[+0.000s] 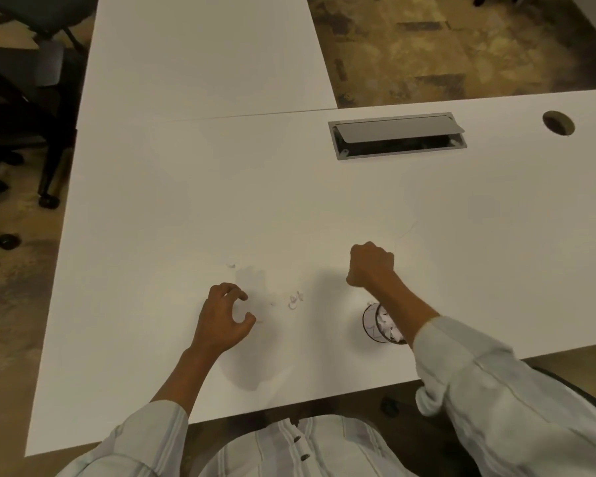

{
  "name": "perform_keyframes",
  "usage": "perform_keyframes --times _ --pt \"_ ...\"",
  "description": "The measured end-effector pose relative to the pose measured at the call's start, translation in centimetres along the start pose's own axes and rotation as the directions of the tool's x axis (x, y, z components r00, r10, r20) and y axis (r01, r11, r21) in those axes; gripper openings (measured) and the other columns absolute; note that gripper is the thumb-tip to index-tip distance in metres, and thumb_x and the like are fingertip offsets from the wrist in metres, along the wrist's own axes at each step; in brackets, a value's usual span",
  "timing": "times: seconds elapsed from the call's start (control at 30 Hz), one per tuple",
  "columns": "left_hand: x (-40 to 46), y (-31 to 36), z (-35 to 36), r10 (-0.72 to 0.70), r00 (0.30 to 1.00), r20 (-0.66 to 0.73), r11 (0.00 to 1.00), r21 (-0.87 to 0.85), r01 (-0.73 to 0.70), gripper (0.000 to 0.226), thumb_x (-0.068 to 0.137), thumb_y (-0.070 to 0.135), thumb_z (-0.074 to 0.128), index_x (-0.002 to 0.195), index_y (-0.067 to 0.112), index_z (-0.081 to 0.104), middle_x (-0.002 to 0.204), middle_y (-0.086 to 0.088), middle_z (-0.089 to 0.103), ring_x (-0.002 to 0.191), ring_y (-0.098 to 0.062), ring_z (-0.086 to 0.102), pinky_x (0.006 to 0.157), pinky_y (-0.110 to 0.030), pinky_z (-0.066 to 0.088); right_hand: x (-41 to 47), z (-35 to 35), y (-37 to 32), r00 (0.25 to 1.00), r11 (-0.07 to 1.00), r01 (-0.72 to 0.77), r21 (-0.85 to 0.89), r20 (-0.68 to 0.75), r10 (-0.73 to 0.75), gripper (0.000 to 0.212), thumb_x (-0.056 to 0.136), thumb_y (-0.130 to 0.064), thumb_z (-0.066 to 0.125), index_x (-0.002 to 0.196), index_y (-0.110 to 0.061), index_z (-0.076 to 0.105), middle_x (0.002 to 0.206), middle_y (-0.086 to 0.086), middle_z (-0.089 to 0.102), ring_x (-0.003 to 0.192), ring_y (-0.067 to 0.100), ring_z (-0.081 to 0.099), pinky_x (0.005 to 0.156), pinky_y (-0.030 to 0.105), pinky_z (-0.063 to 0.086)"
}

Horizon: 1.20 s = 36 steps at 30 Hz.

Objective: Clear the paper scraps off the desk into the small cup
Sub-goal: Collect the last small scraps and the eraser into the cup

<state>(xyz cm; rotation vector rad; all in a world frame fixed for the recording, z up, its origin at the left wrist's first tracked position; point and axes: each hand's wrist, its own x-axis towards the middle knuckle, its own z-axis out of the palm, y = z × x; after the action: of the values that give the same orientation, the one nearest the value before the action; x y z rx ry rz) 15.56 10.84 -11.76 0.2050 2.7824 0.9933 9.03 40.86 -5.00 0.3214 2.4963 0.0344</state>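
Note:
A small clear cup (372, 321) stands on the white desk (221, 201) near its front edge, with white paper scraps inside. My right forearm crosses over part of it. My right hand (370, 265) is a closed fist, raised beyond the cup; whether it holds anything is hidden. A few small white paper scraps (295, 301) lie on the desk between my hands, and a tiny one (231, 266) lies farther left. My left hand (224, 318) rests on the desk with curled, spread fingers, just left of the scraps and holding nothing.
A grey cable hatch (396, 137) with its lid ajar is set into the desk's far side, and a round cable hole (558, 122) lies at the far right. A second white desk (203, 53) adjoins behind. Black office chairs (18, 98) stand to the left.

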Motion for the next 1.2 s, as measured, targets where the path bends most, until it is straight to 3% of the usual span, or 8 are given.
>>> perform_keyframes --times 0.17,0.33,0.5,0.67,0.83,1.0,1.2 --pt "-1.2 -1.1 -1.0 -0.042 0.999 -0.028 0.999 -0.023 0.042 0.033 0.067 0.034 0.063 0.095 0.018 0.064 0.105 0.007 0.057 0.105 -0.012 0.049 0.078 -0.024 0.043 3.0 1.4 0.5 0.959 0.971 -0.126 -0.205 0.224 0.172 0.043 0.059 -0.028 0.086 0.097 -0.020 0.068 0.092 -0.004 0.067 0.084 0.018 0.067 0.086 0.032 0.045" --pt "-2.4 -2.5 -1.6 -0.083 0.996 -0.041 0.996 -0.041 0.081 0.030 0.069 0.030 0.065 0.095 0.016 0.064 0.104 0.005 0.059 0.104 -0.014 0.050 0.078 -0.024 0.042 3.0 2.0 0.0 0.895 0.942 -0.204 -0.265 0.339 0.289 0.038 0.057 -0.028 0.087 0.090 -0.024 0.070 0.092 -0.007 0.068 0.084 0.013 0.066 0.086 0.031 0.045" --pt "-2.7 -3.3 -1.6 -0.102 0.994 -0.027 0.994 -0.043 0.100 0.029 0.069 0.030 0.064 0.095 0.016 0.064 0.103 0.005 0.058 0.103 -0.015 0.050 0.077 -0.026 0.043 2.5 3.0 -0.7 0.899 0.942 -0.181 -0.283 0.341 0.275 0.033 0.061 -0.015 0.080 0.092 -0.022 0.071 0.089 -0.008 0.068 0.078 0.012 0.064 0.072 0.028 0.043" --pt "-2.4 -3.3 -1.8 -0.096 0.995 -0.036 0.994 -0.051 0.094 0.026 0.070 0.029 0.064 0.094 0.017 0.063 0.102 0.006 0.058 0.101 -0.015 0.051 0.079 -0.033 0.049 2.7 3.2 -0.6 0.936 0.955 -0.145 -0.258 0.278 0.217 0.031 0.059 -0.005 0.074 0.087 -0.016 0.066 0.087 -0.002 0.063 0.075 0.019 0.061 0.071 0.028 0.044" --pt "-1.8 -2.7 -1.6 -0.071 0.997 -0.042 0.996 -0.056 0.069 0.025 0.071 0.028 0.062 0.093 0.018 0.064 0.101 0.007 0.059 0.102 -0.014 0.051 0.080 -0.034 0.049 3.3 -0.9 1.0 0.979 0.992 -0.126 0.019 0.165 0.122 0.029 0.057 -0.014 0.076 0.085 -0.014 0.066 0.088 0.004 0.064 0.073 0.023 0.061 0.062 0.027 0.046" --pt "-1.1 -1.2 -0.3 -0.048 0.999 -0.013 0.996 -0.074 0.047 0.026 0.071 0.029 0.061 0.094 0.018 0.064 0.101 0.006 0.060 0.103 -0.015 0.052 0.080 -0.033 0.049 -0.8 -3.9 6.1 0.987 0.891 -0.148 0.429 0.000 0.164 0.023 0.060 -0.024 0.082 0.073 -0.019 0.064 0.081 0.002 0.066 0.076 0.022 0.062 0.060 0.026 0.043" --pt "0.9 2.9 1.8 0.044 0.998 0.033 0.994 -0.104 -0.040 0.025 0.073 0.030 0.061 0.096 0.020 0.063 0.101 0.009 0.059 0.104 -0.011 0.051 0.081 -0.031 0.049 -6.9 -0.3 9.4 0.980 0.861 -0.187 0.473 0.030 0.196 0.019 0.060 -0.024 0.080 0.069 -0.020 0.064 0.072 -0.002 0.065 0.068 0.017 0.061 0.060 0.027 0.049"
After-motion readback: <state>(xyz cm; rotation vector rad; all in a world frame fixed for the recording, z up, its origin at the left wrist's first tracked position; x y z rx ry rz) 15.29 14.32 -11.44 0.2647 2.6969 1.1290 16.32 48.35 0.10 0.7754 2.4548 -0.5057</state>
